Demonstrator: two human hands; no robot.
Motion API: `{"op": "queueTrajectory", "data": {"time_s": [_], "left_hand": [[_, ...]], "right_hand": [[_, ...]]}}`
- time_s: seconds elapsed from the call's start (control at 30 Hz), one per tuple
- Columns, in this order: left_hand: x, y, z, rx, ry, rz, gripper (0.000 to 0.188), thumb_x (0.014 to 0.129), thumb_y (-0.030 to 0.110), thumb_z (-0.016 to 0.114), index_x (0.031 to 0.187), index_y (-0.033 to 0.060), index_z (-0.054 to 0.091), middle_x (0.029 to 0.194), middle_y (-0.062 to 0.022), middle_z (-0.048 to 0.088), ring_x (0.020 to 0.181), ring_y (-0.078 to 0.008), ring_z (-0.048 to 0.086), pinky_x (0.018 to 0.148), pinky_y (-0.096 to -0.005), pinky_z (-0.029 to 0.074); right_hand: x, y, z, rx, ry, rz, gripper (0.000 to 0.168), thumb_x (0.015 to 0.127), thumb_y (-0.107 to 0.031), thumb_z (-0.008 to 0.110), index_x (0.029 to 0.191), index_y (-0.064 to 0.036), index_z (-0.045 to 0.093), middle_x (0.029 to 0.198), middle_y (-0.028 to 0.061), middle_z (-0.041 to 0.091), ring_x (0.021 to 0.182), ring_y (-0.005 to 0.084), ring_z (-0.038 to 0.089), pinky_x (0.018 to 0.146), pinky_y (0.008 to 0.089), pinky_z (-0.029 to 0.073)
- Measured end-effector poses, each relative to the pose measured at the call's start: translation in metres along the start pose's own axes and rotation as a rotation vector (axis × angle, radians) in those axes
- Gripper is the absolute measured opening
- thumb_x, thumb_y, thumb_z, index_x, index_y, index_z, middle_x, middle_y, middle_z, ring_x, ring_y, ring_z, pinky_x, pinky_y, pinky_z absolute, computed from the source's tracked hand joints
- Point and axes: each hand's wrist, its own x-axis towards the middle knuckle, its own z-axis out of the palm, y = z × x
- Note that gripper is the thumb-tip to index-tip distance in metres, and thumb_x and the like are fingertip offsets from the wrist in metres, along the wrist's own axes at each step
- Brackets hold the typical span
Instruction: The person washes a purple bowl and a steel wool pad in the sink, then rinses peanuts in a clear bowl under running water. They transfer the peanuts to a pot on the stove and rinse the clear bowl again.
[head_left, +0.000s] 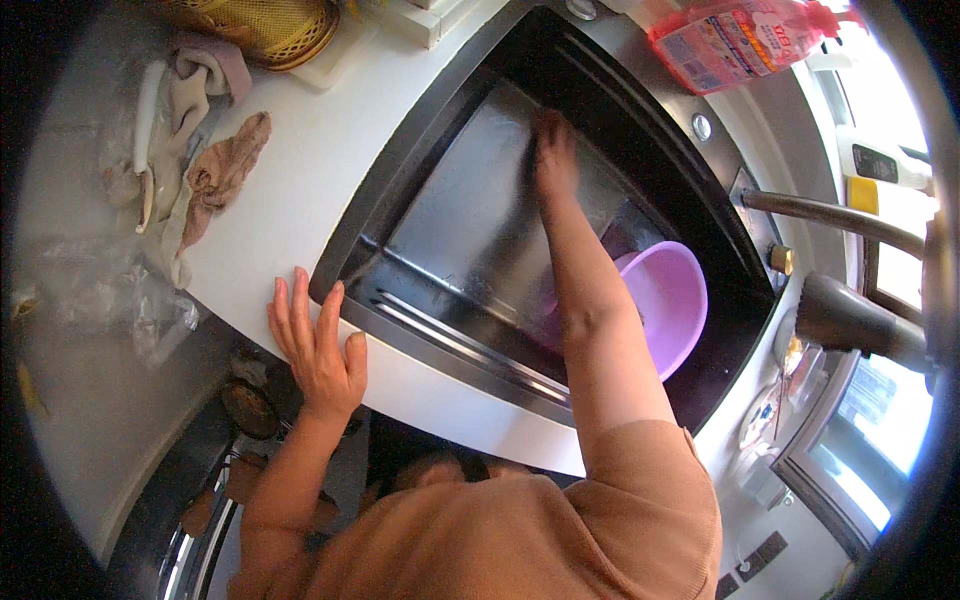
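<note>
My left hand (321, 345) rests at the front edge of the white countertop (450, 427), by the sink's near left corner, its fingers apart and holding nothing. Deep inside the dark metal sink (457, 195), my right hand (556, 157) reaches toward the far part of the basin floor. It is blurred, and whether its fingers grip anything cannot be made out. A purple plastic basin (679, 300) sits tilted in the right part of the sink, partly hidden behind my right forearm. The sink floor looks wet and shiny.
A metal faucet (832, 214) extends at the right. A pink detergent bottle (739, 45) lies across the back rim. Crumpled cloths (225, 169) lie on the left counter, below a yellow woven basket (285, 34). Dishes (761, 416) stand near the window at right.
</note>
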Motion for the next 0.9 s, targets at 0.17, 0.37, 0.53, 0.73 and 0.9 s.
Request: {"op": "queueTrajectory", "data": {"time_s": [0.17, 0.37, 0.53, 0.73, 0.9], "left_hand": [[0.0, -0.002, 0.001, -0.026, 0.005, -0.01, 0.043, 0.081, 0.027, 0.044, 0.118, 0.0041, 0.048, 0.134, -0.0213, 0.029, 0.125, -0.0403, 0.022, 0.099, -0.0557, 0.016], [0.001, -0.001, 0.001, -0.044, 0.037, 0.011, 0.044, 0.08, 0.025, 0.048, 0.119, 0.0049, 0.047, 0.135, -0.0199, 0.029, 0.125, -0.0393, 0.022, 0.098, -0.056, 0.017], [0.0, -0.006, 0.006, -0.091, 0.124, 0.05, 0.05, 0.083, 0.028, 0.046, 0.125, 0.0025, 0.038, 0.134, -0.0217, 0.028, 0.125, -0.0401, 0.022, 0.1, -0.0537, 0.017], [-0.002, -0.004, 0.005, -0.039, 0.101, 0.033, 0.049, 0.084, 0.024, 0.041, 0.126, 0.0013, 0.036, 0.136, -0.0208, 0.027, 0.126, -0.0399, 0.02, 0.102, -0.0495, 0.014], [-0.001, -0.001, 0.006, -0.031, 0.112, 0.041, 0.048, 0.086, 0.029, 0.041, 0.126, 0.0021, 0.037, 0.136, -0.0197, 0.027, 0.126, -0.0391, 0.02, 0.102, -0.0492, 0.014]], "right_hand": [[-0.04, 0.063, -0.05, -0.341, -0.296, 0.495, 0.043, 0.08, -0.011, 0.045, 0.122, -0.005, 0.04, 0.117, 0.0204, 0.047, 0.097, 0.0378, 0.053, 0.082, 0.0437, 0.046], [-0.02, 0.073, -0.073, -0.376, -0.46, 0.248, 0.029, 0.081, -0.016, 0.044, 0.104, -0.004, 0.055, 0.096, 0.0172, 0.059, 0.087, 0.0303, 0.059, 0.073, 0.0408, 0.048], [-0.013, -0.08, -0.019, 0.31, -0.213, -0.147, 0.029, 0.08, -0.009, 0.044, 0.108, -0.006, 0.049, 0.109, 0.02, 0.05, 0.098, 0.0348, 0.048, 0.083, 0.0425, 0.042], [-0.063, -0.134, -0.031, 0.383, -0.331, -0.389, 0.033, 0.072, -0.001, 0.047, 0.105, -0.002, 0.051, 0.111, 0.0165, 0.048, 0.101, 0.0336, 0.045, 0.087, 0.0389, 0.04], [-0.117, -0.125, -0.036, 0.51, -0.424, -0.794, 0.029, 0.074, -0.004, 0.045, 0.101, -0.007, 0.054, 0.112, 0.0107, 0.049, 0.099, 0.0294, 0.047, 0.086, 0.035, 0.041]]}}
